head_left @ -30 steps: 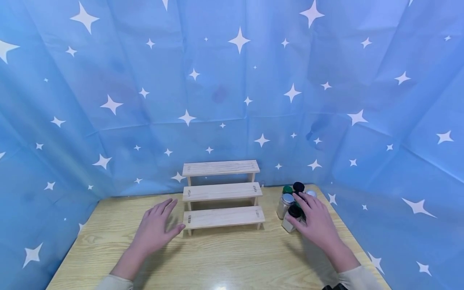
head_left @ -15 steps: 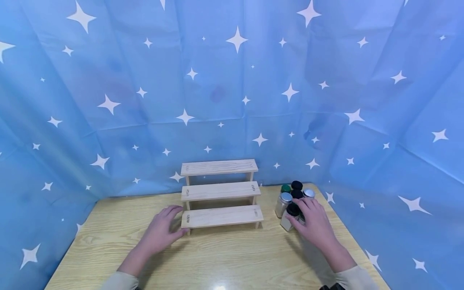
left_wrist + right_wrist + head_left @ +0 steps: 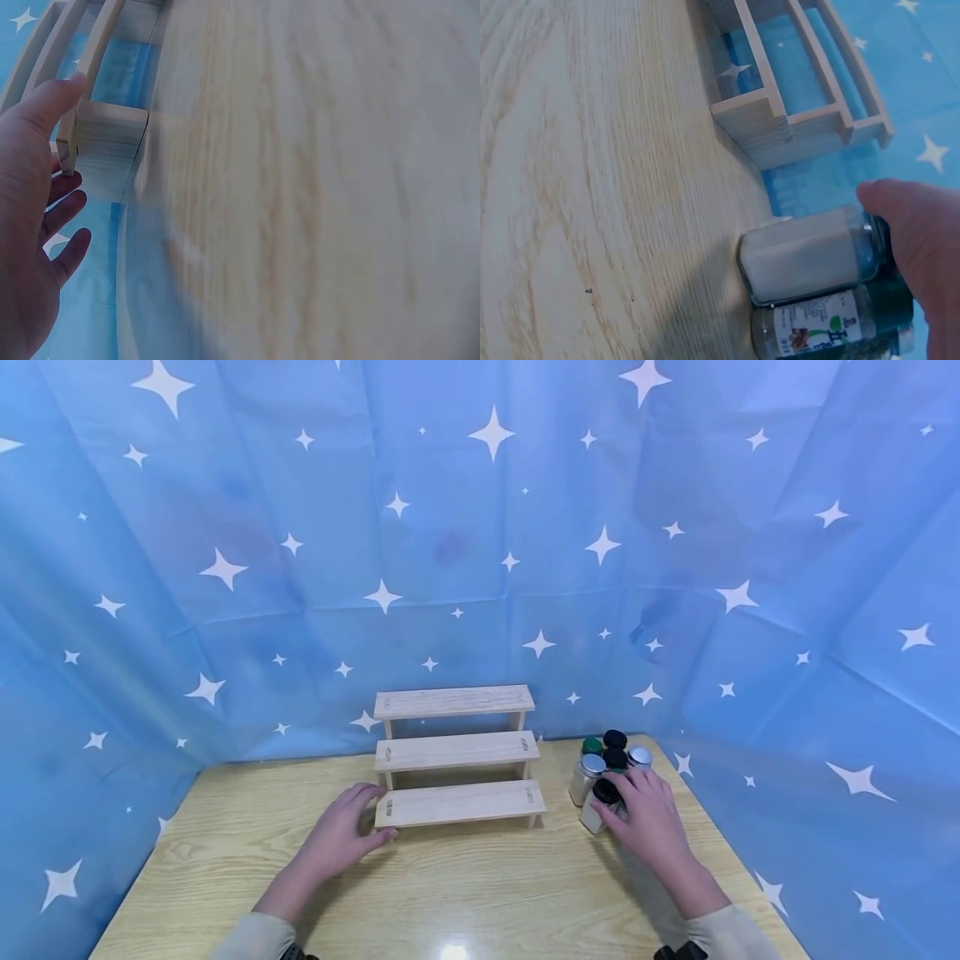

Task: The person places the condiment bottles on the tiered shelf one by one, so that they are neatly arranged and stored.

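A pale wooden three-tier shelf rack (image 3: 461, 802) stands at the back of the table. My left hand (image 3: 337, 833) holds the left end of its lowest board, thumb along the front edge and fingers round the end; the left wrist view shows that board end (image 3: 69, 139) between thumb and fingers. To the right, my right hand (image 3: 651, 817) grips the black cap of a square glass jar (image 3: 592, 817) from above. In the right wrist view the jar's white contents (image 3: 802, 259) show, the thumb lies at its cap, and the other fingers are hidden.
Several more jars stand close behind the gripped one: a silver-capped jar (image 3: 585, 783), a green cap (image 3: 592, 746), black caps (image 3: 615, 739) and another silver cap (image 3: 640, 756). A labelled, green-capped jar (image 3: 821, 324) lies beside it. A starry blue curtain (image 3: 450, 543) surrounds the wooden table (image 3: 465, 893).
My left hand has moved right and taken hold of the lowest board's end. My right hand has come down onto the black-capped jar. The rack and jars stay in place.
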### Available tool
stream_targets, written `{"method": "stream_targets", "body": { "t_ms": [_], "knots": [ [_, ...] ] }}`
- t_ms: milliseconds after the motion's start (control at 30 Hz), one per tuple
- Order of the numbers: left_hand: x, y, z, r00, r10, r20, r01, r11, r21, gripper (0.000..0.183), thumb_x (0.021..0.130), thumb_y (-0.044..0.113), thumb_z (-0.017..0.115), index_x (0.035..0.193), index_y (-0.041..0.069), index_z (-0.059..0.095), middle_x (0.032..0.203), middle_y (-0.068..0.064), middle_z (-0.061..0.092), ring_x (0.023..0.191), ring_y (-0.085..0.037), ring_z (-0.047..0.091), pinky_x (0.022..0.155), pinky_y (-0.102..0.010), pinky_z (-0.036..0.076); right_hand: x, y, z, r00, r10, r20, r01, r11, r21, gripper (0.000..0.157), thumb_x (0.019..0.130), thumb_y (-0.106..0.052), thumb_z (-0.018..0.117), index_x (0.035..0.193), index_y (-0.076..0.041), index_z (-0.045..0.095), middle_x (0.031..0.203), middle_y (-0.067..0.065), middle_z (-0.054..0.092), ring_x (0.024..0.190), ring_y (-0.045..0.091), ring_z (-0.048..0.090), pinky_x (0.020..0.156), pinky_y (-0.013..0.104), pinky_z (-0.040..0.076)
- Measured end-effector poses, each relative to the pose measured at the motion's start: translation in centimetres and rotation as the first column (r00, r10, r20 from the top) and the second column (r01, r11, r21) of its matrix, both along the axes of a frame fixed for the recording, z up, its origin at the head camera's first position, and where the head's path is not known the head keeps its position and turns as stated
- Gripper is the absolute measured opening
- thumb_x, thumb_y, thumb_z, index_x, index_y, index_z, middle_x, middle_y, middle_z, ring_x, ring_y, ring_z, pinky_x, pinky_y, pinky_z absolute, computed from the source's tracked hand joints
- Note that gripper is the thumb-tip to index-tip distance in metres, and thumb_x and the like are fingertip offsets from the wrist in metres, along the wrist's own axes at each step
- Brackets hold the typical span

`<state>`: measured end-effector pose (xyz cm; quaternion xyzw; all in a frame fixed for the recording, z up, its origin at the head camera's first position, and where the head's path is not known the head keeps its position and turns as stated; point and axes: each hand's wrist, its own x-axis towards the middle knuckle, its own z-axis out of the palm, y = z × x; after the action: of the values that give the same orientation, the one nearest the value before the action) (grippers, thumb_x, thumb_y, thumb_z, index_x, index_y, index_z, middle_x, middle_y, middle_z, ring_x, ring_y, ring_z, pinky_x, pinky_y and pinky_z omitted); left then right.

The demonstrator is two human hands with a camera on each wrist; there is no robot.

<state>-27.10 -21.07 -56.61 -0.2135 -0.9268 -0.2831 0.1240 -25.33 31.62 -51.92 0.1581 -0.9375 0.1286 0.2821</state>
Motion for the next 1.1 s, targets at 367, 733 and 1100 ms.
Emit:
{"method": "stream_targets", "body": {
  "t_ms": [367, 733, 1100],
  "knots": [
    [-0.19, 0.2, 0.18, 0.997, 0.019, 0.068, -0.022, 0.999, 0.038, 0.074, 0.091, 0.036, 0.094, 0.151, 0.005, 0.063, 0.149, -0.012, 0.065, 0.142, -0.04, 0.058, 0.121, -0.062, 0.046, -0.21, -0.12, -0.25, 1.0, -0.02, 0.021, 0.02, 1.0, -0.02, 0.051, 0.089, -0.031, 0.096, 0.128, -0.005, 0.076, 0.104, 0.008, 0.064, 0.102, 0.034, 0.055, 0.094, 0.063, 0.046],
    [-0.35, 0.03, 0.07, 0.997, 0.011, 0.076, -0.017, 0.998, 0.068, 0.074, 0.089, 0.035, 0.096, 0.149, 0.006, 0.065, 0.147, -0.01, 0.066, 0.141, -0.041, 0.059, 0.119, -0.063, 0.047, -0.34, -0.11, -0.45, 1.0, -0.005, 0.014, 0.006, 0.998, -0.069, 0.046, 0.088, -0.026, 0.096, 0.124, -0.004, 0.077, 0.108, 0.012, 0.068, 0.106, 0.037, 0.057, 0.093, 0.063, 0.045],
    [-0.41, -0.09, -0.08, 0.996, 0.013, 0.09, -0.02, 0.997, 0.072, 0.075, 0.088, 0.036, 0.097, 0.15, 0.007, 0.065, 0.149, -0.011, 0.065, 0.142, -0.04, 0.058, 0.121, -0.063, 0.046, -0.41, 0.27, -0.51, 0.999, 0.046, 0.01, -0.044, 0.989, -0.139, 0.042, 0.087, -0.019, 0.094, 0.123, -0.003, 0.078, 0.11, 0.013, 0.07, 0.111, 0.038, 0.059, 0.099, 0.065, 0.043]
  ]
}}
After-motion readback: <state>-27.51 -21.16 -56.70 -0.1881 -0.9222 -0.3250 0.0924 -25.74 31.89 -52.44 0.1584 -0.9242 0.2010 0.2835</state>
